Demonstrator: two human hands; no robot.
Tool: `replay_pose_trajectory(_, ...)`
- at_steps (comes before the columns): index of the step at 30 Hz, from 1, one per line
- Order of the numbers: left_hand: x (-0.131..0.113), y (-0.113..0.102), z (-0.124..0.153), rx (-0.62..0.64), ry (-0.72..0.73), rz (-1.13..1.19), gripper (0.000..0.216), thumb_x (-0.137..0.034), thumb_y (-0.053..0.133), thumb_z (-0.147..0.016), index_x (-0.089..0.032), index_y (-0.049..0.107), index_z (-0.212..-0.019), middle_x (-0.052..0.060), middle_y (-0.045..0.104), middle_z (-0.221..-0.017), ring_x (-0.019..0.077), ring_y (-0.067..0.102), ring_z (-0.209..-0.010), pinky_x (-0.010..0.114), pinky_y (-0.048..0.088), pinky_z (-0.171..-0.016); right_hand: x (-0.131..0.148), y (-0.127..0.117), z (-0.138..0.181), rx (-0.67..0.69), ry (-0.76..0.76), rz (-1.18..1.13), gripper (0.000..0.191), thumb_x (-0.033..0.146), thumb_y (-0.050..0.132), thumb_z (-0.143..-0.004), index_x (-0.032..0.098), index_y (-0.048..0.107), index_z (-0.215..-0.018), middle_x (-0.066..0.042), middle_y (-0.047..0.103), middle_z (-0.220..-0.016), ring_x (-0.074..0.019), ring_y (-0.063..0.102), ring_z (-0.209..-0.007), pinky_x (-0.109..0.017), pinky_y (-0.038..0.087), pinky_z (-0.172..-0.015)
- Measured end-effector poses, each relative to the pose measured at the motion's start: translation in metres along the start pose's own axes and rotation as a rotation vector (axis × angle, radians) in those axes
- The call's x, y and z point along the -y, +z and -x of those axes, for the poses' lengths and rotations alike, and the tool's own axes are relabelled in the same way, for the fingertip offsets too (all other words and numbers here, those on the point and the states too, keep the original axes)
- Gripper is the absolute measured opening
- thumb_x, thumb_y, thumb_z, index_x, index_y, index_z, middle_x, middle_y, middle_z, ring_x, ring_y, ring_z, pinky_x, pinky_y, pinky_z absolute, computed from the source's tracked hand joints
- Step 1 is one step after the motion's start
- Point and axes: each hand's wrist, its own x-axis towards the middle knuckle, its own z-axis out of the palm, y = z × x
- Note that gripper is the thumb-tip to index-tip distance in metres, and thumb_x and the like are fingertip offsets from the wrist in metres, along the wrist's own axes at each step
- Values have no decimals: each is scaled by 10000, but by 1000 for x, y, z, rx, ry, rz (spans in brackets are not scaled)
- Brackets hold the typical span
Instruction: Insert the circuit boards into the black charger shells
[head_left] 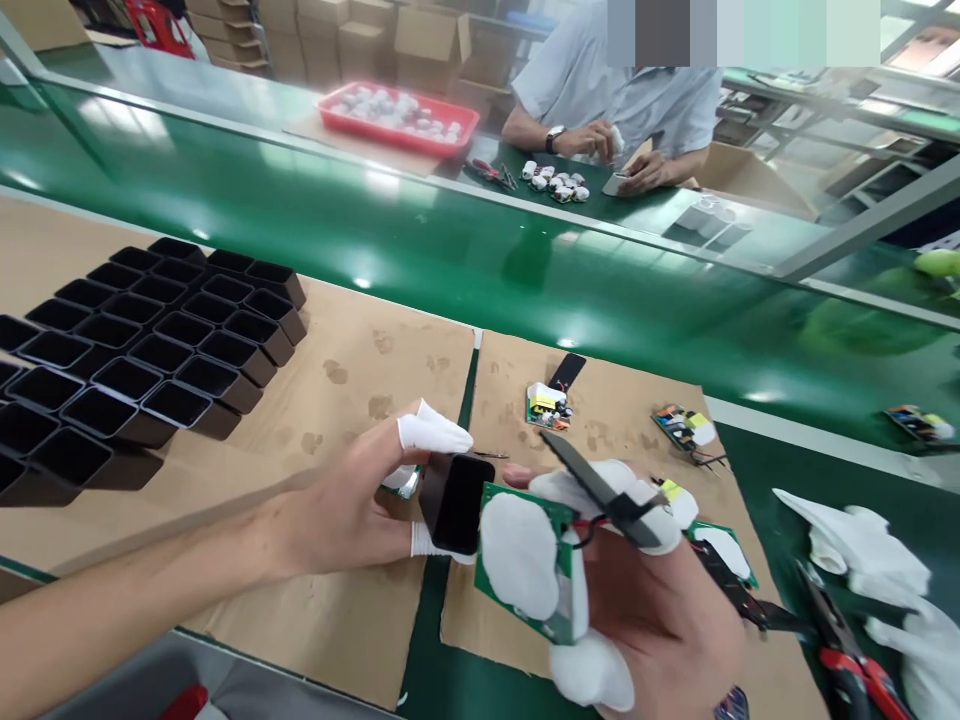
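My left hand (360,500), with white finger cots on thumb and fingers, grips a black rectangular plastic case (439,505) by its sides, its open end facing right. Close beside that opening, my right hand (660,600) holds a green circuit board (525,565) with a large white patch on its face. A black flat plate (589,480) joins the board by red and black wires and rests along my right fingers, which also wear white cots. Partly behind my left hand, another board (403,480) lies on the cardboard.
Many empty black cases (150,350) stand in rows at left. Several circuit boards (550,405) lie on the cardboard (360,610). Red-handled pliers (847,640) and white cloth (862,550) are at right. Across the green conveyor, a co-worker (615,110) works near a red tray (397,120).
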Motion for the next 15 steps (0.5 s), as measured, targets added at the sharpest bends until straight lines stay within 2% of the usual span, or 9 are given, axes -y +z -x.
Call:
replay_pose_trajectory(5, 4, -1, 2, 44, 71, -47, 656, -198, 920, -943, -350, 599, -1495, 98, 697, -1305, 292, 731, -1172, 428, 641, -968, -1, 4, 0, 17, 2, -23, 648, 490, 890, -965, 337, 709, -1568, -158, 731, -1373, -433, 736, -1310, -621, 673, -1101)
replay_pose_trajectory(10, 2, -2, 1, 39, 70, -98, 638, -299, 932, -935, -390, 612, -1478, 59, 711, -1238, 285, 731, -1081, 413, 637, -917, -9, -2, -1, 81, -49, -22, 849, 401, 1006, -863, 346, 650, -1632, -135, 715, -1333, -407, 725, -1248, -524, 711, -975)
replay_pose_trajectory(15, -1, -2, -2, 52, 86, -121, 582, -340, 905, -965, -393, 606, -1462, 43, 686, -1163, 253, 712, -990, 387, 615, -848, -9, -2, -4, 133, -66, 49, 721, 383, 970, -916, 310, 674, -1569, -132, 700, -1298, -362, 723, -1158, -515, 702, -939)
